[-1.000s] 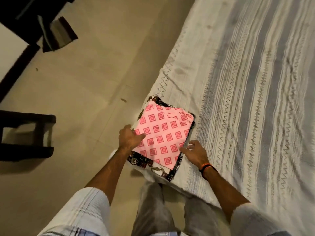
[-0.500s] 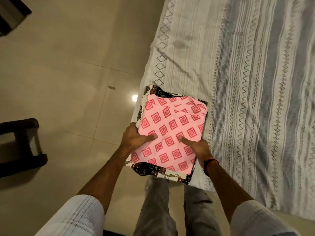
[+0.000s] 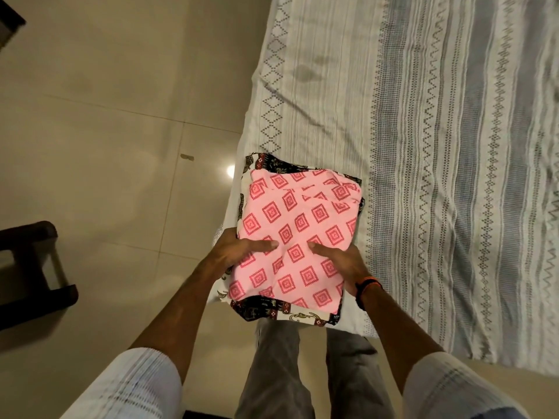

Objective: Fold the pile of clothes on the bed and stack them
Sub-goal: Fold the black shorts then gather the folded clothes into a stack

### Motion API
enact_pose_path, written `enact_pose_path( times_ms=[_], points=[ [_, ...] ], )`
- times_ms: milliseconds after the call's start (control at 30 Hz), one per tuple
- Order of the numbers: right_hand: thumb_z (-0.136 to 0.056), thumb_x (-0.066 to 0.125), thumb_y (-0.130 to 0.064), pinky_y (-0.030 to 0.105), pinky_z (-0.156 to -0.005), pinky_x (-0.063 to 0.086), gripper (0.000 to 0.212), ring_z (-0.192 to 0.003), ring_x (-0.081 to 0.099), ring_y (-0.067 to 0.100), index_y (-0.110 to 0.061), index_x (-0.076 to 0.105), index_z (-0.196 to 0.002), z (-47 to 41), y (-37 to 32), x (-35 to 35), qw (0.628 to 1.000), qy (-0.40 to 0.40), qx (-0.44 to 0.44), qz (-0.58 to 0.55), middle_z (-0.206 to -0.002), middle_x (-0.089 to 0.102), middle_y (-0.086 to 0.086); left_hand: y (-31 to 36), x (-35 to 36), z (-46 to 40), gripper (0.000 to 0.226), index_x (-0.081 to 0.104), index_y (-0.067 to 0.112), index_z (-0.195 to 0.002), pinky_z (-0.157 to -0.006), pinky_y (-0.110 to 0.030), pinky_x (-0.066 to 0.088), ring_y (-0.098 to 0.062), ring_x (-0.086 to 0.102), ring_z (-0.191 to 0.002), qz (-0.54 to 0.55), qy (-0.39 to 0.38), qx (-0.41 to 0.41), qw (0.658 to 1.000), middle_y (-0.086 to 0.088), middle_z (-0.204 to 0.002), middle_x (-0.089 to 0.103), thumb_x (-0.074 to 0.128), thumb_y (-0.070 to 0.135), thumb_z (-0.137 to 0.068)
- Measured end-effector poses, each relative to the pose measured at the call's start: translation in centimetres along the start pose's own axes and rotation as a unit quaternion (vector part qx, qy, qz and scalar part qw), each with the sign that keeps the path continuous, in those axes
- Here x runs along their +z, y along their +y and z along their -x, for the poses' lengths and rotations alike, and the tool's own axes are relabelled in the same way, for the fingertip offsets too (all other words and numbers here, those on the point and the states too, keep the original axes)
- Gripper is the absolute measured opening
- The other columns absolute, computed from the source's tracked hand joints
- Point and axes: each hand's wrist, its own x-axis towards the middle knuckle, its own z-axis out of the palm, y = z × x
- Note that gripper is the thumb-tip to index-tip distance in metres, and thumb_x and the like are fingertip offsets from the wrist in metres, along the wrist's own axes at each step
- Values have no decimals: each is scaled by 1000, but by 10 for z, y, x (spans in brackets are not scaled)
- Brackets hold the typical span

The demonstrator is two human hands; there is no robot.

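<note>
open bedspread (image 3: 453,176) right, stool (image 3: 33,267) left

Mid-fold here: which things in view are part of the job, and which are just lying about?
Job: pink patterned garment on top; black-and-cream printed garment beneath; left hand and right hand gripping the stack; bed.
Lying about: dark wooden furniture on the floor.

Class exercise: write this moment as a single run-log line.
stage: stacking | left hand: grips pink garment edge | right hand: grips opposite edge | under it: dark printed garment | place: bed corner
</note>
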Motion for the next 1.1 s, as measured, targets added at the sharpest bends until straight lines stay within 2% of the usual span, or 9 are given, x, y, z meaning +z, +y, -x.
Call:
enact_pose_path(
  times_ms=[167,333,467,533,600,633,900,1100],
  points=[
    [-73,85,-10,51,-81,59,43,-90,74,24,-16,68,-112,2,3,6,998,44,-37,-3,-103,76,3,-3,1,0,49,64,23,-117,-87,-49,55,-23,72,-95,25,-20,29,999,1,-106,75,85,26,-72],
    [-75,83,-7,48,-81,60,45,-91,74,21,-17,66,-115,14,-3,7,997,51,-64,3,-104,76,0,-1,8,10,44,65,20,-116,-89,-50,55,-23,72,-96,53,8,48,997,0,-106,75,82,16,-75],
    [-77,81,-4,39,-76,60,35,-86,74,18,-24,67,-101,36,-12,1,995,52,-81,-2,-101,76,0,2,18,30,43,66,20,-116,-89,-50,55,-24,72,-96,67,10,60,996,0,-105,75,81,15,-76],
    [-76,82,-8,46,-81,59,33,-88,74,22,-23,68,-102,53,-16,-6,996,46,-75,-5,-101,76,1,8,25,45,44,65,20,-116,-89,-50,55,-25,71,-97,63,4,68,996,-1,-106,75,82,15,-76],
    [-72,85,-18,55,-86,57,41,-94,73,26,-23,69,-111,70,-16,-15,997,36,-70,-6,-106,75,2,15,35,61,46,64,20,-118,-88,-50,55,-25,71,-98,53,-4,83,995,-1,-107,74,82,15,-75],
    [-72,85,-19,55,-86,56,43,-95,73,26,-23,69,-112,78,-15,-20,996,40,-75,-11,-107,75,2,19,40,68,47,64,20,-118,-87,-49,55,-25,71,-98,49,-7,90,995,0,-107,74,82,14,-75],
    [-75,83,-11,50,-83,59,36,-89,74,22,-18,70,-108,173,-14,-82,982,121,-130,-60,-100,77,0,45,114,137,47,66,20,-114,-88,-50,56,-25,72,-95,16,-34,139,990,0,-104,75,83,11,-71],
    [-75,83,-14,49,-83,59,33,-85,75,21,-19,70,-104,236,2,-169,969,162,-163,-96,-95,77,-1,62,211,182,48,65,21,-116,-87,-49,57,-25,72,-95,-30,-71,170,982,1,-105,75,83,14,-72]
  ],
)
